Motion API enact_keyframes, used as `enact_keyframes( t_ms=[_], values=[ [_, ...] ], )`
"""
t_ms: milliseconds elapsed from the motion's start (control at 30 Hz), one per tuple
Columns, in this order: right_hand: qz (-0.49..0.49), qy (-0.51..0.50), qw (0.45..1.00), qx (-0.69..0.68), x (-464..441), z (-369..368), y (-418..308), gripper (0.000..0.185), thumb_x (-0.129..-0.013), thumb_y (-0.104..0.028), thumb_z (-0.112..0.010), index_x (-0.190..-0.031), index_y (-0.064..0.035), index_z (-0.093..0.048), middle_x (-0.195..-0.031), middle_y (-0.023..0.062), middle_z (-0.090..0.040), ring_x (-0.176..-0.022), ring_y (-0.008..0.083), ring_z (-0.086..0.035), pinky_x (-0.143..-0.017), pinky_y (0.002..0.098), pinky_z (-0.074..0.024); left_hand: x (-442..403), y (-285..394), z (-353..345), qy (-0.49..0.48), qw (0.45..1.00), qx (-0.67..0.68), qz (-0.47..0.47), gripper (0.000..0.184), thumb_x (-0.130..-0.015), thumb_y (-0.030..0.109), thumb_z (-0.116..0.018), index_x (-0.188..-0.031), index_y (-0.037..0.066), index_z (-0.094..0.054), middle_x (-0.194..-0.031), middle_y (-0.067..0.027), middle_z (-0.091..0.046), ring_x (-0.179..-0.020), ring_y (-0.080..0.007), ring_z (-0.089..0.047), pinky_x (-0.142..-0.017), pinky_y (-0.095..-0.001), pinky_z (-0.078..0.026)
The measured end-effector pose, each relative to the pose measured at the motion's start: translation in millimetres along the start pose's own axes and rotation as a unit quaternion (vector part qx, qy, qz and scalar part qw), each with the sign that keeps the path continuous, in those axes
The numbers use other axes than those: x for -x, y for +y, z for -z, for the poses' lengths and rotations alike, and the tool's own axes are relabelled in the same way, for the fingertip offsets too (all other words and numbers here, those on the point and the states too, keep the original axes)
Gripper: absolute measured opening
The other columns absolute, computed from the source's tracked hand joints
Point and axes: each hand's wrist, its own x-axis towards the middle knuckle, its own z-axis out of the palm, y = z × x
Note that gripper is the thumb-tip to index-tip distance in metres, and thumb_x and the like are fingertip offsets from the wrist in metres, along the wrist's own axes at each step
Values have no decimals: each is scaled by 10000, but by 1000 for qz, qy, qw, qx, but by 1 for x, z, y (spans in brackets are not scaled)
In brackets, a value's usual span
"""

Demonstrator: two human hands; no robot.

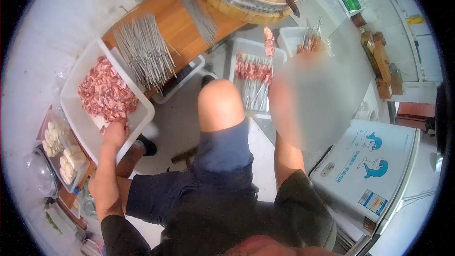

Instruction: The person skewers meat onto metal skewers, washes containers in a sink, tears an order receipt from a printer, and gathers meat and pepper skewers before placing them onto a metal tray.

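Observation:
My left hand [116, 132] is inside a white plastic tub [148, 109] at the left. Its fingers are curled and closed at the lower edge of a heap of cut raw meat [106, 87], with meat between them. A pale grey blur covers most of my right hand [280, 97], hiding its fingers. Rising from that hand is a metal skewer threaded with meat chunks [268, 41]. Just left of it, a white tray [232, 68] holds several loaded meat skewers [253, 71] lying side by side.
Bare metal skewers [144, 50] lie piled on a wooden board [173, 23], with another bundle [199, 16] farther back. A round wooden block [246, 12] with a knife [290, 4] stands behind. At the right is a white freezer [365, 161]; bagged pale food [66, 156] sits left.

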Motion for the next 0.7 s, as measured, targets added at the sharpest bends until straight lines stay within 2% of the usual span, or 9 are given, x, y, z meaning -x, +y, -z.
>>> enact_keyframes(
  t_ms=[100,167,233,300,400,500,567,600,700],
  values=[
    [-85,30,994,-63,-30,30,74,162,-889,-172,-538,-855,-27,-603,-605,-23,-484,-490,67,-415,-430,219,-312,3,0,-6,36,997,57,27,169,-781,119,-525,-882,-4,-582,-851,-231,-583,-858,-387,-573,-741,-439,-459],
    [-115,79,989,55,-34,48,107,178,-867,-179,-550,-857,-12,-611,-612,-3,-509,-496,88,-445,-432,238,-334,2,-12,-7,34,991,121,44,172,-793,89,-479,-896,-8,-576,-794,-207,-604,-806,-330,-601,-705,-391,-459],
    [-143,112,977,114,-39,62,142,196,-848,-179,-552,-864,5,-620,-617,16,-530,-501,106,-471,-435,257,-352,-2,-43,-19,-18,919,376,118,194,-803,72,-456,-929,-6,-581,-827,-160,-619,-788,-269,-608,-693,-346,-467],
    [-171,134,969,115,-44,77,183,215,-833,-171,-545,-877,22,-630,-622,34,-547,-505,120,-490,-438,277,-366,-1,-42,-21,7,759,623,188,273,-818,37,-410,-1032,-13,-572,-884,-84,-611,-777,-183,-604,-681,-272,-483],
    [-83,132,986,56,-14,57,127,235,-832,-160,-530,-914,33,-637,-626,44,-555,-494,126,-486,-432,289,-364,1,-28,-4,25,666,717,204,331,-822,41,-411,-1124,-18,-533,-923,-86,-607,-797,-195,-606,-698,-266,-500],
    [-175,119,958,192,-56,79,191,246,-828,-152,-515,-924,42,-630,-644,68,-574,-506,152,-506,-454,307,-388,4,-26,0,34,604,772,197,351,-834,60,-423,-1164,-21,-512,-984,-105,-605,-817,-210,-610,-717,-289,-521],
    [-142,120,947,264,-69,79,196,265,-839,-188,-534,-944,23,-655,-651,109,-612,-541,195,-568,-499,330,-452,6,-36,-4,48,562,808,173,296,-877,115,-469,-1140,-8,-526,-998,-100,-596,-802,-187,-609,-695,-276,-529],
    [-128,113,956,240,-83,92,217,284,-828,-202,-545,-955,29,-652,-683,140,-639,-578,238,-604,-532,362,-475,7,-33,-2,57,582,787,198,278,-887,141,-485,-1120,-3,-532,-966,-92,-598,-783,-175,-608,-655,-264,-524],
    [-10,39,836,547,-103,121,264,379,-803,-235,-553,-1035,58,-613,-899,233,-651,-847,349,-632,-725,403,-495,12,-34,-3,69,643,720,252,249,-913,216,-526,-1052,10,-547,-861,-67,-602,-722,-142,-609,-519,-232,-491]
  ],
)
